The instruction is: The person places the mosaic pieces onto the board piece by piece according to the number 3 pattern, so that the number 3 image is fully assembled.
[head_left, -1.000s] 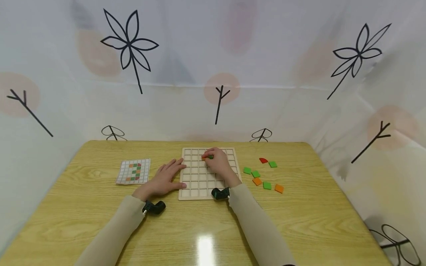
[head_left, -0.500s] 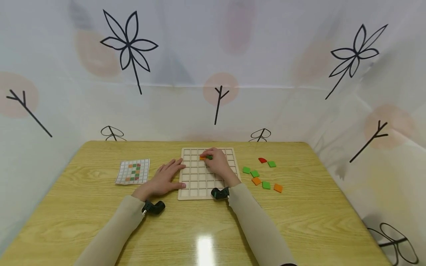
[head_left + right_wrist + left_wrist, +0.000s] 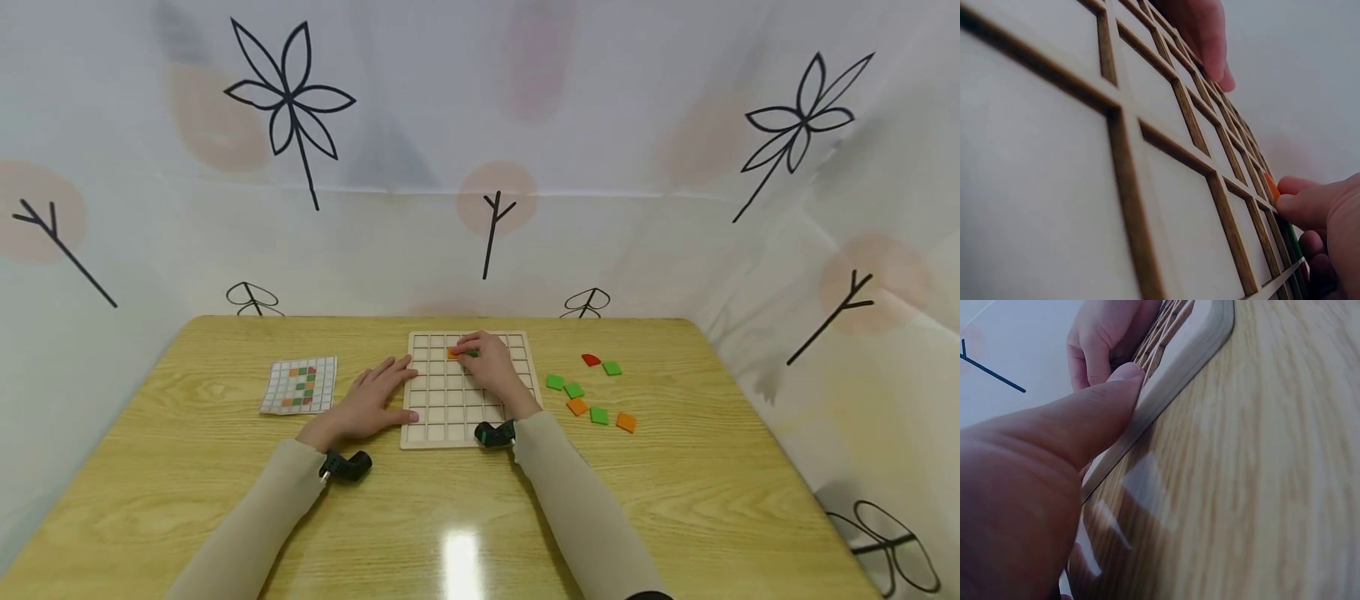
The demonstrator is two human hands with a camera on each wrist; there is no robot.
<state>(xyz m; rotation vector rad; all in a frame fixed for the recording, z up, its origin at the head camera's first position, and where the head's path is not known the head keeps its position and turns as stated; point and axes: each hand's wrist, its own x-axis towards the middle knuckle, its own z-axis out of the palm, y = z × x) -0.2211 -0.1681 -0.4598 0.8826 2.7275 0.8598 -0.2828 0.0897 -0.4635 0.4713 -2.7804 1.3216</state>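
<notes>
In the head view, a pale wooden grid board (image 3: 437,413) lies mid-table. My right hand (image 3: 491,367) is over its upper part, thumb and fingertip at a small orange square tile (image 3: 452,353) in an upper cell. Up close in the right wrist view, the thumb touches the orange tile (image 3: 1270,186), which looks slightly tilted. Partly hidden by the hand, a green tile (image 3: 473,354) sits just right of it. My left hand (image 3: 367,408) rests at the board's left edge with fingers spread; its thumb lies on the rim (image 3: 1147,406) in the left wrist view.
Loose green tiles (image 3: 598,415), orange tiles (image 3: 626,422) and a red quarter-round piece (image 3: 591,360) lie right of the board. A printed pattern card (image 3: 298,385) lies to the left. A patterned cloth (image 3: 420,250) stands behind the table (image 3: 390,533).
The orange tile has shifted slightly left and more of it shows beyond the right fingertips. My left hand stays on the board's edge.
</notes>
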